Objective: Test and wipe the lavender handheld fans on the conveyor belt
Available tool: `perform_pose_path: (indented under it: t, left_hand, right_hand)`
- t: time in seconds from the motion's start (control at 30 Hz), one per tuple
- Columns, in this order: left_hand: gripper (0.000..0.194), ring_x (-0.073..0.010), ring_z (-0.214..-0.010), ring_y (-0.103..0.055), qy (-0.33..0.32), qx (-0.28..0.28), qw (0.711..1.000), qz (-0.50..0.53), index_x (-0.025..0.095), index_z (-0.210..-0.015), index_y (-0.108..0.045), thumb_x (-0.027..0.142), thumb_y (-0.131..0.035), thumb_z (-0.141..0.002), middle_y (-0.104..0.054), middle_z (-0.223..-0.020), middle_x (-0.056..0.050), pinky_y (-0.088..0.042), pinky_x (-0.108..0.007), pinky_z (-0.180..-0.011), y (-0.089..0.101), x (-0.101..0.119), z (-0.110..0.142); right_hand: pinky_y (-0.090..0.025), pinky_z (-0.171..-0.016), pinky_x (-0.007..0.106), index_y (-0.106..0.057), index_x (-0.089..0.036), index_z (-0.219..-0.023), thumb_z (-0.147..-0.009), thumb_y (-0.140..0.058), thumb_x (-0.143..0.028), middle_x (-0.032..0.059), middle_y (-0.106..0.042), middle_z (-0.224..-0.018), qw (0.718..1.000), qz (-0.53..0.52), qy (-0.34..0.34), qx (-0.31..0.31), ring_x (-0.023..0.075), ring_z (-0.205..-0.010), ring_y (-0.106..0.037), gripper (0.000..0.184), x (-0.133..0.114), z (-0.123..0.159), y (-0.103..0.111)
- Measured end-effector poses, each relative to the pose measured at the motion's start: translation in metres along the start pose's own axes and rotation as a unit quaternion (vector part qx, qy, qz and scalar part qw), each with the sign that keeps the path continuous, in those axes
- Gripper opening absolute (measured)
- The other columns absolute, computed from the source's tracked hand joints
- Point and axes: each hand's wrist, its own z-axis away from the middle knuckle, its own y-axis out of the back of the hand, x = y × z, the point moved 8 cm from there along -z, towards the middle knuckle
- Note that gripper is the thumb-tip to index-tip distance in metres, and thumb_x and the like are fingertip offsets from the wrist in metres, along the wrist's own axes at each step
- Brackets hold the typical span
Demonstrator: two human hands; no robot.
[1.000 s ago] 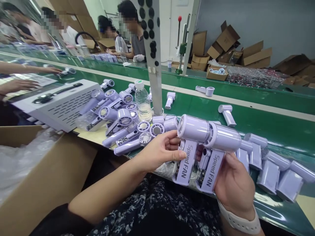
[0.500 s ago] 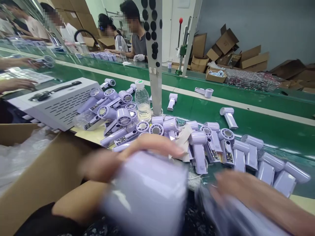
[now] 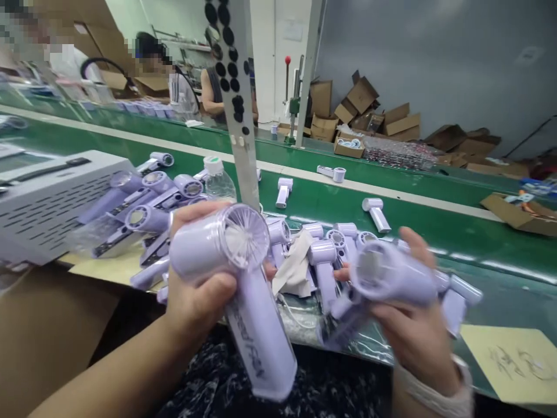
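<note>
left hand [image 3: 194,278] is gripping a letter-marked lilac plastic handheld fan [image 3: 259,325], near centre | right hand [image 3: 415,331] is clasping a second lilac plastic fan [image 3: 395,276], blurred, near right | loose lilac fans [image 3: 376,216] are lying farther off on the glossy green surface [image 3: 420,232] | clear plastic bottle [image 3: 220,184] is standing beyond left hand

Plastic bottle [image 3: 220,183], cardboard boxes [image 3: 362,94], possibly a press [image 3: 295,105]

Green bench [image 3: 430,232]: lilac fans [image 3: 323,253] scattered, slotted box [image 3: 39,217] at left, yellow paper [image 3: 500,377] at right.
</note>
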Motion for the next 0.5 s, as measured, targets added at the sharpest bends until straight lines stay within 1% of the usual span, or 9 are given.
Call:
perform_pose_path:
  t: [0.07, 0.17, 0.23, 0.27, 0.33, 0.4, 0.43, 0.47, 0.5]
  left_hand:
    - [0.066, -0.0301, -0.119, -0.068, -0.072, 0.036, 0.996, 0.022, 0.045, -0.141, -0.051, 0.059, -0.075, -0.080, -0.070, -0.130, 0.003, -0.060, -0.049, -0.091, -0.013, 0.008, -0.003]
    - [0.073, -0.0244, -0.112, -0.069, -0.200, 0.072, 0.974, 0.082, 0.030, -0.140, -0.055, 0.042, -0.086, -0.075, -0.070, -0.124, -0.001, -0.057, -0.045, -0.103, -0.045, 0.016, -0.006]
    - [0.083, -0.0260, -0.118, -0.065, -0.242, 0.020, 0.967, 0.082, 0.021, -0.144, -0.051, 0.038, -0.090, -0.072, -0.067, -0.127, -0.007, -0.051, -0.044, -0.113, -0.076, 0.016, -0.007]
    - [0.086, -0.0274, -0.125, -0.061, -0.238, -0.017, 0.969, 0.057, 0.021, -0.146, -0.047, 0.041, -0.089, -0.074, -0.064, -0.132, -0.010, -0.046, -0.046, -0.117, -0.091, 0.014, -0.008]
    - [0.078, -0.0285, -0.139, -0.051, -0.185, -0.076, 0.980, -0.014, 0.024, -0.149, -0.044, 0.056, -0.074, -0.084, -0.056, -0.145, -0.013, -0.037, -0.045, -0.122, -0.107, 0.004, -0.009]
    - [0.060, -0.0277, -0.146, -0.042, -0.095, -0.100, 0.987, -0.078, 0.026, -0.143, -0.050, 0.062, -0.052, -0.096, -0.047, -0.154, -0.011, -0.032, -0.041, -0.122, -0.101, -0.011, -0.006]
    - [0.051, -0.0270, -0.145, -0.041, -0.055, -0.104, 0.988, -0.100, 0.027, -0.138, -0.055, 0.059, -0.044, -0.100, -0.046, -0.155, -0.009, -0.033, -0.037, -0.120, -0.091, -0.018, -0.002]
    - [0.044, -0.0265, -0.142, -0.045, -0.037, -0.100, 0.988, -0.116, 0.028, -0.133, -0.060, 0.053, -0.043, -0.101, -0.049, -0.153, -0.007, -0.035, -0.034, -0.117, -0.077, -0.024, 0.003]
    - [0.037, -0.0253, -0.136, -0.050, -0.030, -0.089, 0.987, -0.129, 0.029, -0.127, -0.063, 0.046, -0.044, -0.101, -0.056, -0.146, -0.005, -0.038, -0.031, -0.112, -0.062, -0.030, 0.010]
  right_hand:
    - [-0.054, -0.107, 0.054, -0.002, -0.037, -0.164, -0.085, -0.074, -0.062, 0.0156, -0.048, -0.156, 0.997, -0.048, -0.052, 0.000, 0.0361, -0.130, -0.062, 0.110, 0.012, 0.003, -0.022]
    - [-0.030, -0.125, 0.053, 0.010, -0.025, -0.165, -0.065, -0.083, -0.074, 0.0163, -0.027, -0.169, 0.984, -0.095, -0.063, -0.136, 0.0372, -0.154, -0.032, 0.145, 0.010, 0.005, -0.057]
    - [-0.022, -0.128, 0.053, 0.010, -0.021, -0.165, -0.052, -0.093, -0.069, 0.0172, -0.023, -0.170, 0.980, -0.043, -0.052, -0.189, 0.0374, -0.157, -0.022, 0.161, 0.005, 0.003, -0.052]
    - [-0.023, -0.127, 0.053, 0.006, -0.021, -0.166, -0.050, -0.096, -0.064, 0.0172, -0.024, -0.169, 0.982, 0.005, -0.049, -0.182, 0.0373, -0.157, -0.023, 0.161, 0.004, -0.001, -0.036]
    - [-0.031, -0.124, 0.052, -0.003, -0.023, -0.167, -0.059, -0.094, -0.056, 0.0168, -0.031, -0.167, 0.985, 0.125, -0.055, -0.105, 0.0368, -0.152, -0.035, 0.145, 0.009, -0.015, 0.022]
    - [-0.043, -0.117, 0.051, -0.005, -0.025, -0.167, -0.073, -0.084, -0.052, 0.0166, -0.040, -0.163, 0.952, 0.286, -0.109, 0.023, 0.0357, -0.140, -0.053, 0.126, 0.022, -0.026, 0.110]
    - [-0.049, -0.111, 0.049, -0.007, -0.025, -0.167, -0.079, -0.076, -0.052, 0.0167, -0.045, -0.160, 0.897, 0.395, -0.167, 0.110, 0.0352, -0.134, -0.059, 0.115, 0.031, -0.025, 0.164]
    - [-0.052, -0.108, 0.046, -0.006, -0.025, -0.167, -0.081, -0.072, -0.054, 0.0156, -0.049, -0.157, 0.814, 0.500, -0.249, 0.160, 0.0348, -0.131, -0.061, 0.112, 0.041, -0.020, 0.214]
    - [-0.050, -0.108, 0.051, -0.008, -0.017, -0.167, -0.082, -0.070, -0.051, 0.0215, -0.051, -0.154, 0.768, 0.535, -0.292, 0.198, 0.0400, -0.132, -0.060, 0.110, 0.048, -0.014, 0.257]
